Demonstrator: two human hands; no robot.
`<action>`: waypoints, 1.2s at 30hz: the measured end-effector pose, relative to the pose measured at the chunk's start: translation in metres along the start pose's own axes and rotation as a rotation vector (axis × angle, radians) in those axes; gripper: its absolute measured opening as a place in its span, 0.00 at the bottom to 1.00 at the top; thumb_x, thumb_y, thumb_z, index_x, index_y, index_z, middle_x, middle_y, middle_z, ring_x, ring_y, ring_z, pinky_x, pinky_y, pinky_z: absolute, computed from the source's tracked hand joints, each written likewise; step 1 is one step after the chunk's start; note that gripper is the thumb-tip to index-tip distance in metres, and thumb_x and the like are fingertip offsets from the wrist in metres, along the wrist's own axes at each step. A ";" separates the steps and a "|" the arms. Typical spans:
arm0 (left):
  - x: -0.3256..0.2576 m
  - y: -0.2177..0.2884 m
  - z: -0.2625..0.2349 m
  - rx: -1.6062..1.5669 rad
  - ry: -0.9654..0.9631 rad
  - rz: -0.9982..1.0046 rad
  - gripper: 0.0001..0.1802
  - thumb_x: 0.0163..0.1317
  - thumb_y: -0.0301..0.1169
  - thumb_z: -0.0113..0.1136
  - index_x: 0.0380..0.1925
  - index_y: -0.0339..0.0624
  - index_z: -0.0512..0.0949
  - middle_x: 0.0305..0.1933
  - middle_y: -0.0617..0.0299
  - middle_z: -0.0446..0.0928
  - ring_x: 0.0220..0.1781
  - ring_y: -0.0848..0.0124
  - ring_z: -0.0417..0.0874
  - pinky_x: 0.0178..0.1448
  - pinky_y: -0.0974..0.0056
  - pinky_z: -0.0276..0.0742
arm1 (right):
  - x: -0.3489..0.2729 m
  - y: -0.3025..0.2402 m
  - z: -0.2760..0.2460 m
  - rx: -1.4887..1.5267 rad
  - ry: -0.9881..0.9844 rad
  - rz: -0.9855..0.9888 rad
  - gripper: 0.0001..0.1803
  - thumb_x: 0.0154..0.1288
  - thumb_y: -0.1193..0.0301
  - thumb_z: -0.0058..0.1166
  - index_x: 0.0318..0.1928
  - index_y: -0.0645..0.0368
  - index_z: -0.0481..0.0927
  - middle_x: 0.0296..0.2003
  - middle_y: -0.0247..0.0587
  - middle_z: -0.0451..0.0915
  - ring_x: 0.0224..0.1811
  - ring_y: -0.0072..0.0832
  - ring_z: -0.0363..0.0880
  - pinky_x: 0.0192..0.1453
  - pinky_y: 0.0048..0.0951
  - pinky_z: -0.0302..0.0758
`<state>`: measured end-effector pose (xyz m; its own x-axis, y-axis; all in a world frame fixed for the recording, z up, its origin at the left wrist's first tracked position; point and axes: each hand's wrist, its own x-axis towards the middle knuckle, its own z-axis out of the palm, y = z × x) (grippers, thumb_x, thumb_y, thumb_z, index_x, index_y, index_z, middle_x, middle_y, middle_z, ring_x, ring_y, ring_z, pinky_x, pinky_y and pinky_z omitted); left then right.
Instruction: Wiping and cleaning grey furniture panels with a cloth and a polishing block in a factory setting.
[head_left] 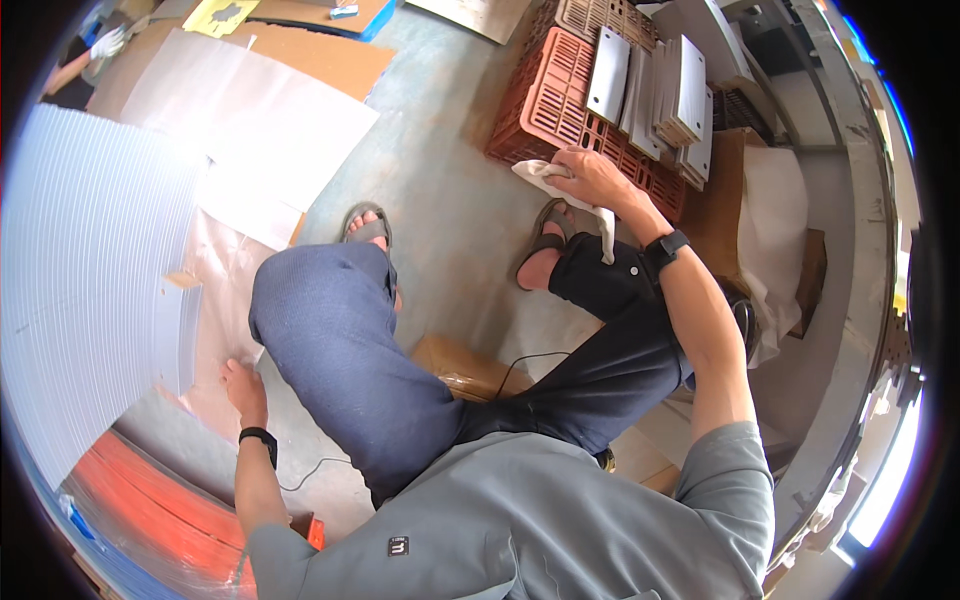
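Note:
My right hand (597, 182) is closed around a crumpled off-white cloth (606, 226), whose loose end hangs down over my right knee. It is beside the front of a reddish-brown plastic crate (560, 95). On that crate stands a stack of white rectangular panels (681, 92) with small dark holes. Low at my left side, my left hand (243, 388) has its fingers partly spread and holds nothing that I can see. The hand is by the edge of a pinkish translucent sheet (222, 300), next to my left thigh; whether its fingertips touch the sheet, I cannot tell.
A tall stack of pale ribbed sheets (90, 270) rises on the left, above a red film-wrapped bundle (150, 500). White paper (250, 120) and cardboard (320, 58) lie ahead. A taped carton (460, 368) sits under me, with a thin black cable. Another person's gloved hand (108, 43) shows far left.

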<state>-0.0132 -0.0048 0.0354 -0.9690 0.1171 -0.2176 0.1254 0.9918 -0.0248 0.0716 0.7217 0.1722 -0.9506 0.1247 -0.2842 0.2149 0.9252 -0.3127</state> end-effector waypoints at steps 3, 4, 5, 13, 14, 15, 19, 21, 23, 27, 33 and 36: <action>-0.002 -0.001 -0.006 -0.019 -0.026 -0.031 0.14 0.62 0.26 0.60 0.45 0.36 0.68 0.54 0.41 0.70 0.57 0.38 0.73 0.58 0.40 0.74 | 0.000 0.010 0.002 0.059 -0.070 -0.100 0.18 0.66 0.59 0.60 0.46 0.62 0.83 0.38 0.53 0.84 0.45 0.50 0.83 0.53 0.44 0.78; -0.005 -0.005 -0.007 -0.016 -0.042 -0.049 0.15 0.63 0.27 0.60 0.46 0.37 0.68 0.55 0.41 0.70 0.57 0.37 0.73 0.59 0.40 0.73 | 0.001 0.012 0.001 0.059 -0.060 -0.090 0.18 0.66 0.59 0.60 0.46 0.62 0.83 0.38 0.53 0.84 0.45 0.50 0.83 0.53 0.44 0.78; -0.007 -0.008 -0.007 -0.013 -0.057 -0.069 0.15 0.64 0.28 0.61 0.46 0.37 0.68 0.55 0.41 0.71 0.57 0.37 0.73 0.59 0.39 0.72 | 0.004 0.014 0.000 0.038 -0.114 -0.032 0.18 0.66 0.59 0.60 0.46 0.62 0.83 0.39 0.53 0.84 0.45 0.50 0.83 0.53 0.45 0.78; 0.005 0.000 0.009 0.053 -0.096 -0.099 0.16 0.62 0.25 0.61 0.47 0.36 0.68 0.57 0.41 0.70 0.57 0.38 0.75 0.59 0.41 0.76 | 0.012 0.073 0.009 -0.009 0.234 0.124 0.19 0.65 0.58 0.62 0.45 0.62 0.82 0.40 0.53 0.83 0.48 0.51 0.82 0.54 0.44 0.77; 0.006 0.005 0.011 0.062 -0.145 -0.135 0.18 0.63 0.28 0.63 0.49 0.37 0.68 0.59 0.41 0.70 0.59 0.38 0.75 0.60 0.41 0.75 | 0.009 0.082 0.010 -0.006 0.284 0.134 0.19 0.65 0.58 0.62 0.45 0.62 0.82 0.41 0.54 0.82 0.49 0.51 0.82 0.55 0.45 0.77; 0.007 0.001 0.014 0.090 -0.141 -0.118 0.18 0.64 0.29 0.62 0.49 0.37 0.68 0.60 0.41 0.69 0.58 0.39 0.76 0.59 0.41 0.76 | 0.009 0.084 0.011 0.021 0.284 0.139 0.19 0.65 0.58 0.62 0.45 0.62 0.82 0.42 0.55 0.83 0.49 0.52 0.82 0.55 0.45 0.77; 0.007 -0.019 0.010 0.109 -0.071 -0.127 0.22 0.59 0.28 0.64 0.50 0.37 0.67 0.58 0.42 0.70 0.55 0.38 0.78 0.56 0.39 0.78 | 0.019 0.069 -0.008 0.038 0.166 0.206 0.23 0.63 0.55 0.62 0.46 0.63 0.82 0.42 0.55 0.84 0.47 0.54 0.83 0.54 0.47 0.78; 0.017 -0.005 -0.004 0.137 -0.192 -0.151 0.21 0.59 0.36 0.69 0.46 0.38 0.72 0.52 0.42 0.78 0.52 0.40 0.82 0.55 0.40 0.79 | 0.009 0.073 -0.021 0.064 0.064 0.168 0.23 0.63 0.55 0.61 0.46 0.63 0.83 0.41 0.56 0.84 0.47 0.54 0.83 0.53 0.47 0.78; 0.040 -0.011 -0.025 0.234 -0.366 -0.037 0.22 0.58 0.40 0.70 0.45 0.38 0.76 0.48 0.42 0.81 0.51 0.42 0.83 0.55 0.42 0.79 | -0.003 0.065 -0.030 0.123 -0.104 0.157 0.23 0.62 0.55 0.61 0.47 0.63 0.84 0.41 0.57 0.85 0.47 0.53 0.83 0.52 0.47 0.79; 0.098 0.037 -0.094 0.256 -0.360 0.105 0.24 0.60 0.46 0.70 0.43 0.34 0.83 0.41 0.40 0.85 0.50 0.44 0.85 0.57 0.46 0.80 | -0.036 0.030 -0.066 0.014 -0.222 0.084 0.21 0.62 0.57 0.62 0.46 0.62 0.85 0.39 0.54 0.86 0.46 0.50 0.84 0.52 0.45 0.79; 0.170 0.286 -0.270 -0.222 0.109 0.687 0.17 0.69 0.35 0.64 0.52 0.37 0.77 0.48 0.42 0.84 0.48 0.48 0.87 0.52 0.53 0.82 | -0.097 -0.020 -0.086 0.118 0.014 -0.086 0.15 0.60 0.63 0.60 0.38 0.64 0.84 0.34 0.52 0.84 0.41 0.50 0.84 0.50 0.45 0.79; 0.165 0.447 -0.301 -0.547 -0.058 0.931 0.20 0.68 0.38 0.66 0.53 0.37 0.78 0.46 0.46 0.86 0.51 0.58 0.89 0.52 0.58 0.83 | -0.109 -0.032 -0.080 0.115 -0.014 -0.035 0.14 0.59 0.64 0.60 0.36 0.64 0.84 0.35 0.51 0.84 0.41 0.50 0.85 0.48 0.47 0.80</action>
<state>-0.1806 0.4734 0.2819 -0.5285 0.8485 0.0276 0.6815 0.4046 0.6098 0.1505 0.7069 0.2862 -0.9550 0.0875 -0.2835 0.2067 0.8818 -0.4238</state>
